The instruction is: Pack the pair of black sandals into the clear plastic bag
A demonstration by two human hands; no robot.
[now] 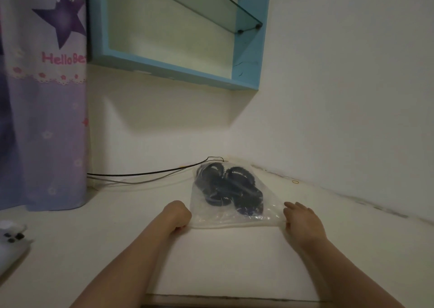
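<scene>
A clear plastic bag (pixel 202 213) lies flat on the white tabletop (pixel 223 260), its mouth edge toward me. Both black sandals (pixel 229 191) are inside it, side by side, seen through the film. My left hand (pixel 178 216) is curled into a fist at the bag's near left corner, pinching the plastic. Over at the near right corner, my right hand (pixel 303 218) rests with fingers stretched over the bag's edge, thumb tucked at the rim.
Black and grey cables (pixel 145 175) run along the table's back edge from a purple star-print curtain (pixel 42 119). A blue wall shelf with a glass pane (pixel 187 37) hangs above. A white device (pixel 11 239) sits at the left. A small yellow ring (pixel 295 181) lies near the right wall.
</scene>
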